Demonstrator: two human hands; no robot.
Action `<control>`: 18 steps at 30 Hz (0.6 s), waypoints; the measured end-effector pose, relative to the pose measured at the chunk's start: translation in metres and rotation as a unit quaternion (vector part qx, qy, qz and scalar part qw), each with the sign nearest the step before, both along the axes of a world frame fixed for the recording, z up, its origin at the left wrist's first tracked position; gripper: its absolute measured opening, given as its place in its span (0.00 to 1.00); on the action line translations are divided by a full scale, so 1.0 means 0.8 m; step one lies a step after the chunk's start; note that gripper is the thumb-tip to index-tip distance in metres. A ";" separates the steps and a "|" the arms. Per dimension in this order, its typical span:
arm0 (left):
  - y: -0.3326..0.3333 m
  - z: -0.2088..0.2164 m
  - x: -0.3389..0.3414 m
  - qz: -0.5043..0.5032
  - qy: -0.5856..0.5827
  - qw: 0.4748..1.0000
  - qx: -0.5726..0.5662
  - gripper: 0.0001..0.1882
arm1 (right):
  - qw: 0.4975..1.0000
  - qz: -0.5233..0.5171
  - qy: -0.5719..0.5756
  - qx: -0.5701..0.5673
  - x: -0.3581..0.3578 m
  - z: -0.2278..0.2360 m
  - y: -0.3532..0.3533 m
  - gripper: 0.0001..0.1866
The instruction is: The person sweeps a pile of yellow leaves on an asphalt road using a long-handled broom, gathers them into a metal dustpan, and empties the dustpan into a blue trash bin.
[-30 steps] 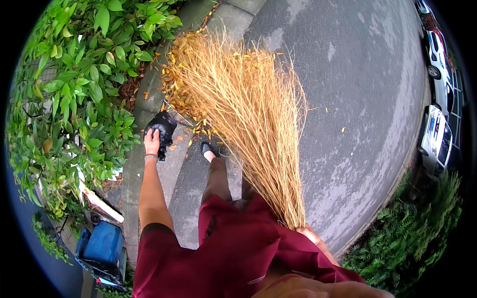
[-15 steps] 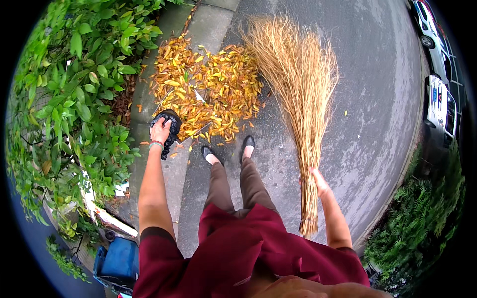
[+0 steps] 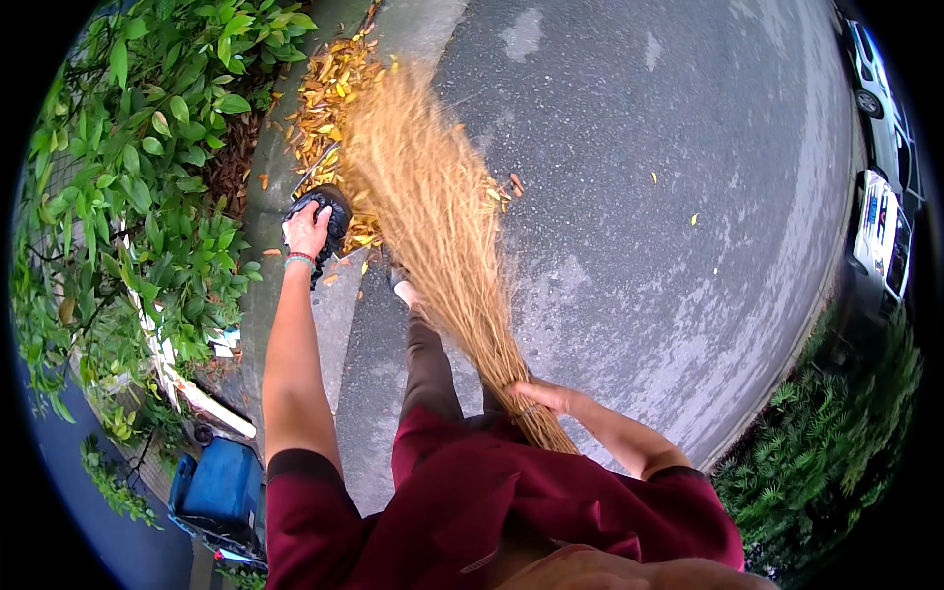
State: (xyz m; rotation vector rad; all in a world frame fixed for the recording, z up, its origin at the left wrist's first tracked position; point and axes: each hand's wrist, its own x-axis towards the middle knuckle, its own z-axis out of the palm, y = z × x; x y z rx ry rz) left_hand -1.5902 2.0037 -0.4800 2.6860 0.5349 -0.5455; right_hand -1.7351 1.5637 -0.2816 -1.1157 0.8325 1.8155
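My right hand (image 3: 546,395) is closed round the lower, bound part of a large straw broom (image 3: 447,231). Its bristles, blurred by motion, fan out up and to the left across a pile of yellow and brown leaves (image 3: 329,93). My left hand (image 3: 308,231) grips a bunched black plastic bag (image 3: 336,218) at the near left side of the pile. A thin straight edge (image 3: 315,169) shows among the leaves beside the bag; what it belongs to is mostly covered. The broom also hides much of the pile and one of my feet.
Leafy green bushes (image 3: 128,177) line the left side, with a blue bin (image 3: 224,482) at the lower left. Grey road (image 3: 629,226) stretches to the right, a few loose leaves on it. Parked cars (image 3: 880,226) and more shrubs (image 3: 816,442) stand at the far right.
The broom has swung left from beside the leaves to over them, and my right hand has moved left and down with it. The leaves on the pile's right side are swept or covered.
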 end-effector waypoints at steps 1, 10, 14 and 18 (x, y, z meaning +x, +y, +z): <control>0.003 0.001 -0.004 0.010 -0.005 1.000 0.003 0.20 | 0.998 0.050 -0.028 0.002 0.014 0.026 0.006 0.31; 0.051 -0.001 -0.062 0.132 -0.039 0.988 -0.076 0.20 | 0.991 0.057 -0.121 -0.008 -0.078 0.111 -0.092 0.31; 0.100 -0.010 -0.104 0.198 -0.102 0.969 -0.111 0.21 | 0.976 -0.183 -0.087 -0.077 -0.140 0.189 -0.064 0.39; 0.112 0.024 -0.127 0.287 -0.083 0.929 -0.217 0.22 | 0.951 -0.239 -0.090 -0.173 -0.149 0.255 -0.001 0.41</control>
